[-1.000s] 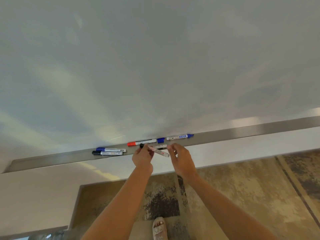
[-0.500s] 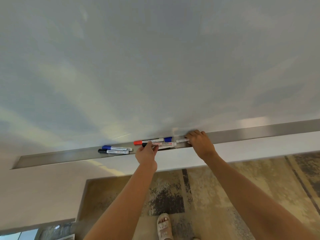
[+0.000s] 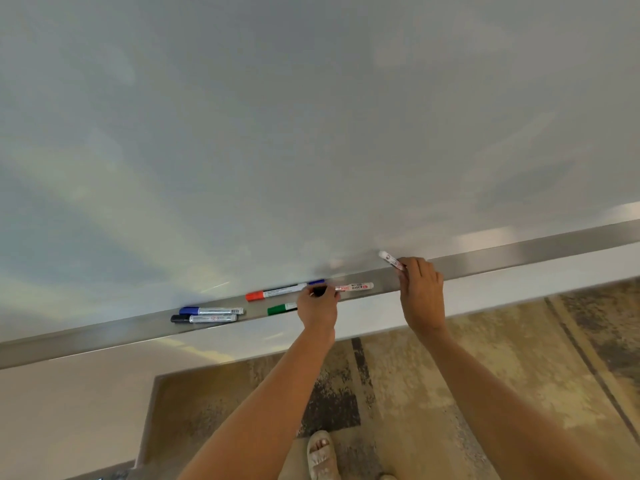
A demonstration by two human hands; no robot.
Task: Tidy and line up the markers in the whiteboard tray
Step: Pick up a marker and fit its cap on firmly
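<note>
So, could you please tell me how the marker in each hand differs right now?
The left hand grips a black-capped marker lying level along the tray; the right hand holds its marker tilted, tip raised toward the whiteboard. The left one's label reads clearly; the right one's is mostly hidden. Both have white barrels.

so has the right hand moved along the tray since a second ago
Yes. The right hand went rightward along the whiteboard tray, away from the red-capped marker, now gripping a marker.

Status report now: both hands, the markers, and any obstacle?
Left hand grips black-capped marker in tray. Right hand holds white marker lifted, tilted. No obstacle seen.
</note>
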